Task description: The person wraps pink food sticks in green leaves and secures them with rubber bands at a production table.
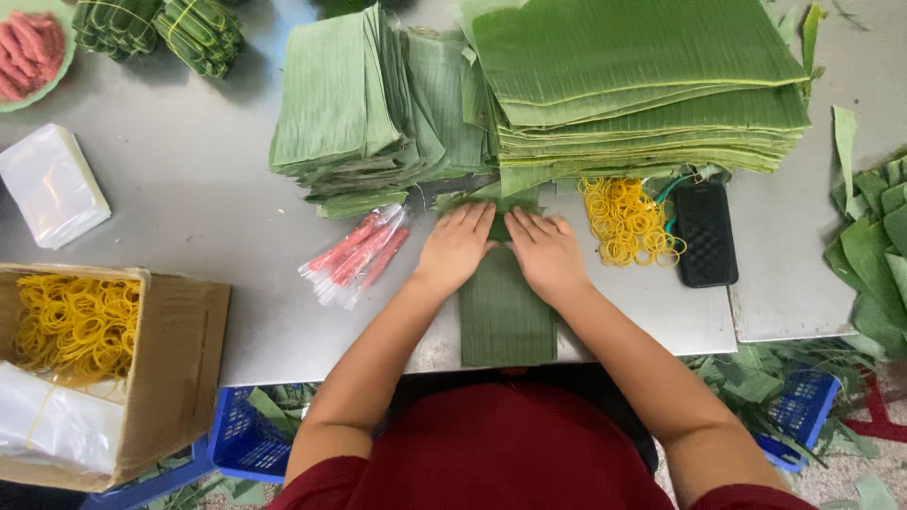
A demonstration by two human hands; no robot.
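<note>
A long strip of green leaf (pixel 505 316) lies on the metal table (pixel 189 189) in front of me, its near end hanging over the table's edge. My left hand (pixel 456 247) and my right hand (pixel 546 253) press side by side on its far end, fingers flat and close together, over a folded part of the leaf. Just left of my left hand lie several clear-wrapped red sticks (pixel 356 255). A heap of yellow rubber bands (pixel 625 219) sits to the right of my right hand.
Tall stacks of cut leaves (pixel 642 85) and smaller leaf pieces (pixel 359 104) stand behind. A black phone (pixel 705 234) lies right. At left stand a cardboard box of rubber bands (pixel 80 326), a plastic packet (pixel 49 184), tied leaf bundles (pixel 161 28), and a plate of pink meat (pixel 28 52).
</note>
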